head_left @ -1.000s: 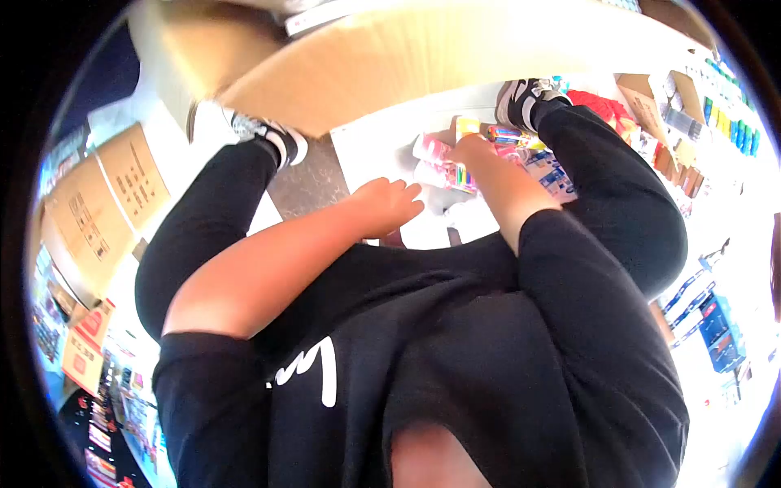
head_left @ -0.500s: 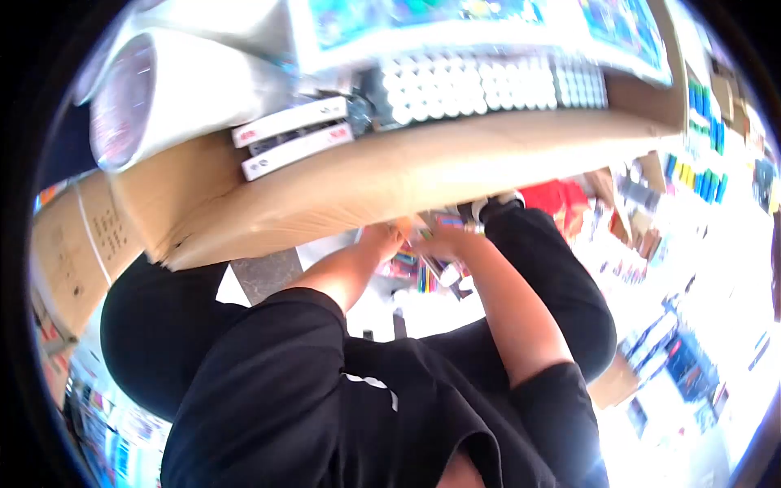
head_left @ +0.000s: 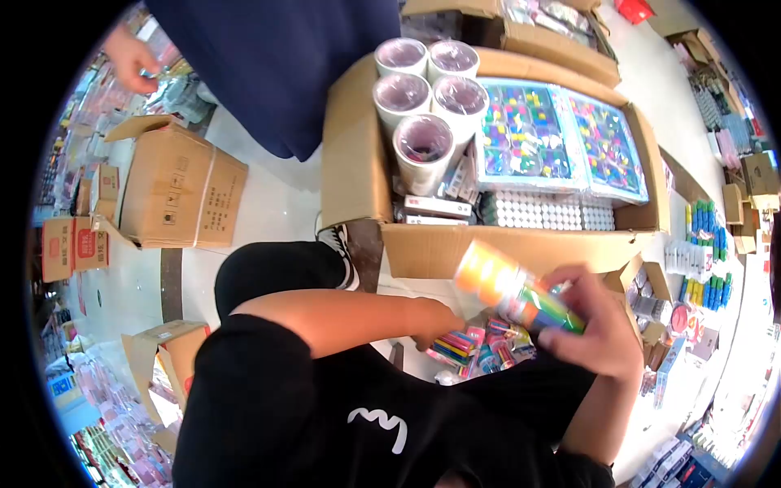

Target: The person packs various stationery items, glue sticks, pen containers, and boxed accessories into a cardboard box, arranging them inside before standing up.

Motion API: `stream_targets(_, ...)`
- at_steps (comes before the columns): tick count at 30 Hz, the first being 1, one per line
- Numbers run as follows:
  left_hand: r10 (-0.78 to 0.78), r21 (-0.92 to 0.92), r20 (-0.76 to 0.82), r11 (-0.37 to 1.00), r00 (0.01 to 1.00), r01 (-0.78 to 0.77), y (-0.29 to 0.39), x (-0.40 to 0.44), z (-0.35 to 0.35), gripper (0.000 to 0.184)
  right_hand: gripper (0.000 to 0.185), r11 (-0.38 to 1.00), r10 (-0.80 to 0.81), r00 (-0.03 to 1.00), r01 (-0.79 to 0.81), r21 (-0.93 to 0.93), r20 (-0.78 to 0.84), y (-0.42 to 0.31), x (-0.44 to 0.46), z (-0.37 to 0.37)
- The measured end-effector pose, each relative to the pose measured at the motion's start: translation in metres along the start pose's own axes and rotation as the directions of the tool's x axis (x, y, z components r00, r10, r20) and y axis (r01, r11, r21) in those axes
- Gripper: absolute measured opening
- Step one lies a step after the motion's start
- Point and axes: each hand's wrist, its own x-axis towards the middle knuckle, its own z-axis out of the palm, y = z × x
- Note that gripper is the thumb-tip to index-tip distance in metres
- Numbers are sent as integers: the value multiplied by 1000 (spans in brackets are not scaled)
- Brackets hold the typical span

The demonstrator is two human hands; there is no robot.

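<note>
My right hand (head_left: 598, 321) is raised over my right thigh, its fingers closed round the lower end of a colourful cylinder (head_left: 512, 293). That cylinder is tilted up to the left, orange and white at its far end and green near my fingers; motion blurs its print. Low between my knees, my left hand (head_left: 433, 322) has its fingers bent down at the left edge of a pack of coloured pens (head_left: 454, 348); the fingertips are partly hidden. Several small colourful packets (head_left: 498, 346) lie just right of that pack.
In front stands an open carton (head_left: 504, 244) with several white tubes (head_left: 423, 146), bagged colourful sets (head_left: 529, 134) and rows of white-topped items (head_left: 541, 211). A closed-sided carton (head_left: 183, 187) sits at left. Another person's hand (head_left: 133, 61) shows top left. Stacked goods line the right.
My view has lifted and drawn back from the carton. My right hand has come up and right with the cylinder in it; my left hand stays low by the packs.
</note>
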Motion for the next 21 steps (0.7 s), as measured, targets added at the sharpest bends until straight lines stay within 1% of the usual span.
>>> stream_targets(1, 7, -80, -101, 997, 995, -15, 17, -35, -20, 71, 57, 998, -62, 989, 62, -7, -134, -10, 6, 0)
stream_targets(2, 13, -159, -200, 986, 980, -45, 34, -67, -37, 69, 50, 971, -223, 935, 188, -147, -276, -17, 20, -2)
stream_targets(3, 11, -145, -212, 989, 977, -42, 43, -94, -48, 69, 43, 948, -305, 840, 222, -227, -449, -23, 38, -1)
stream_targets(4, -26, -257, -379, 963, 925, -78, 50, -119, -59, 68, 41, 958, -284, 794, 212, -193, -537, -38, 53, -1)
stream_targets(5, -78, -356, -528, 925, 846, -136, 54, -144, -70, 66, 44, 931, -365, 734, 300, -208, -573, -42, 74, -5)
stream_targets(6, -141, -465, -618, 859, 773, -215, 57, -171, -80, 65, 45, 872, -488, 636, 341, -350, -597, -48, 96, -8)
stream_targets(7, -215, -554, -687, 773, 694, -309, 56, -189, -89, 63, 47, 850, -527, 594, 394, -350, -608, -48, 121, -16)
stream_targets(8, -193, -441, -870, 715, 453, -542, 36, -183, -89, 60, 49, 811, -585, 512, 342, -476, -629, -57, 141, -15)
stream_targets(9, -201, -258, -965, 640, 167, -724, 16, -174, -91, 56, 51, 737, -670, 432, 289, -611, -604, -66, 159, -14)
stream_targets(10, -253, -179, -967, 651, 13, -738, 11, -184, -107, 53, 53, 673, -737, 383, 333, -661, -557, -63, 186, -23)
stream_targets(11, -303, -100, -942, 664, -144, -741, 5, -195, -126, 50, 54, 594, -792, 370, 281, -754, -486, -71, 201, -24)
stream_targets(13, -223, 95, -895, 752, -387, -652, -28, -212, -158, 46, 54, 500, -836, 409, 290, -816, -367, -71, 242, -40)
stream_targets(15, -145, 179, -886, 769, -440, -614, -56, -234, -181, 45, 52, 399, -860, 449, 297, -867, -242, -71, 269, -46)
stream_targets(16, -153, 174, -872, 792, -466, -585, -64, -242, -190, 44, 53, 527, -787, 535, 323, -786, -308, -74, 277, -41)
stream_targets(17, -151, 177, -871, 791, -467, -586, -71, -244, -200, 44, 53, 525, -788, 534, 321, -788, -307, -80, 283, -41)
stream_targets(19, -119, 172, -850, 859, -514, -482, -84, -246, -221, 47, 57, 436, -804, 565, 344, -832, -188, -95, 294, -44)
stream_targets(20, -121, 126, -860, 891, -496, -436, -96, -244, -234, 44, 60, 325, -802, 588, 288, -901, -101, -106, 296, -46)
stream_targets(21, -102, 152, -874, 871, -474, -466, -106, -237, -246, 50, 60, 327, -796, 597, 283, -902, -101, -115, 300, -47)
